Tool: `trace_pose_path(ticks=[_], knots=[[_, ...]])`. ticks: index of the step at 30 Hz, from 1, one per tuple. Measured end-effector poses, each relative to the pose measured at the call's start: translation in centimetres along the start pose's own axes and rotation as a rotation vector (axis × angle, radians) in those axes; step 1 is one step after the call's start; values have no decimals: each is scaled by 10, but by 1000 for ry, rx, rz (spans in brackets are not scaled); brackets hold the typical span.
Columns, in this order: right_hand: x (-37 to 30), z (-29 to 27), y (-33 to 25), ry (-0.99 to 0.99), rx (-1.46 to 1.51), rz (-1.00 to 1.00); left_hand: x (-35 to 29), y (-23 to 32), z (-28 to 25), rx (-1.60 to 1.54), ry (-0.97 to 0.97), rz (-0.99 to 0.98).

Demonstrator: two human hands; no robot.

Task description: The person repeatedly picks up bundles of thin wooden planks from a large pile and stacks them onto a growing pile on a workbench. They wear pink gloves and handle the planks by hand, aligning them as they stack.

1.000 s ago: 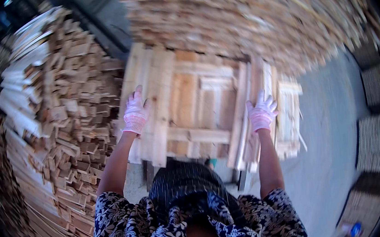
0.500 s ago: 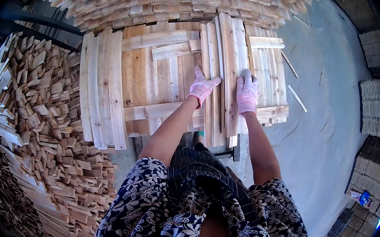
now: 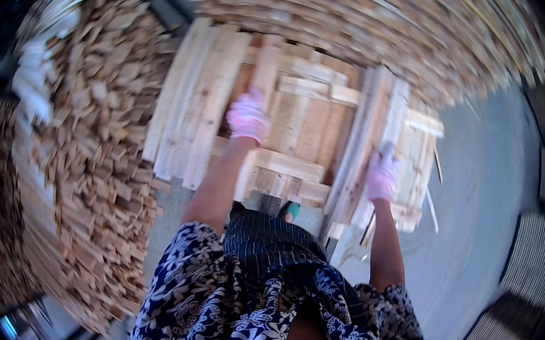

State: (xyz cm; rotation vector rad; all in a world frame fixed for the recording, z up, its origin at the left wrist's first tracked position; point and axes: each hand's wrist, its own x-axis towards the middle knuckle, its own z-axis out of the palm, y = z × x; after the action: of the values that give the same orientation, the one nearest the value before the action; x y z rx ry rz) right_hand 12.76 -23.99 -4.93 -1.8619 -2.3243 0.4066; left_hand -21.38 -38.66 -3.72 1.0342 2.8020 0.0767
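Observation:
My left hand (image 3: 247,118), in a pink and white glove, is closed on a wooden plank (image 3: 268,64) that lies slanted across the left part of a slatted wooden panel (image 3: 301,124). Motion blur softens its fingers. Farther right, my right hand (image 3: 383,177), gloved alike, rests with fingers stretched out on a pale plank (image 3: 396,112) at the right side of a row of planks. Beside the left hand, several loose planks (image 3: 194,92) lie side by side over the panel's left end. Short crosspieces (image 3: 317,92) run across the panel.
A large heap of short wood pieces (image 3: 102,161) rises at the left. Stacked boards (image 3: 363,21) fill the far side. Grey floor (image 3: 479,175) spreads to the right, with thin offcuts (image 3: 432,209) beside the panel. Bundled slats (image 3: 534,255) stand at the right edge.
My left hand has moved left from the right-hand row and now holds a plank. My right hand stays by that row. The whole view has turned and blurred.

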Motion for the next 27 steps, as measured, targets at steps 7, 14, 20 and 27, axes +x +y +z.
trace_pose_path(ticks=[7, 14, 20, 27], knots=[[21, -15, 33, -43, 401, -43, -4, -4, 16, -36, -44, 94], [-21, 2, -68, -194, -226, 145, -4, -14, 32, -378, -77, 11], [-29, 10, -71, -134, 36, 23, -1, -43, 14, -393, -171, 4], [-59, 78, -226, -331, 91, -104, 8, -102, -63, -388, 77, 168]])
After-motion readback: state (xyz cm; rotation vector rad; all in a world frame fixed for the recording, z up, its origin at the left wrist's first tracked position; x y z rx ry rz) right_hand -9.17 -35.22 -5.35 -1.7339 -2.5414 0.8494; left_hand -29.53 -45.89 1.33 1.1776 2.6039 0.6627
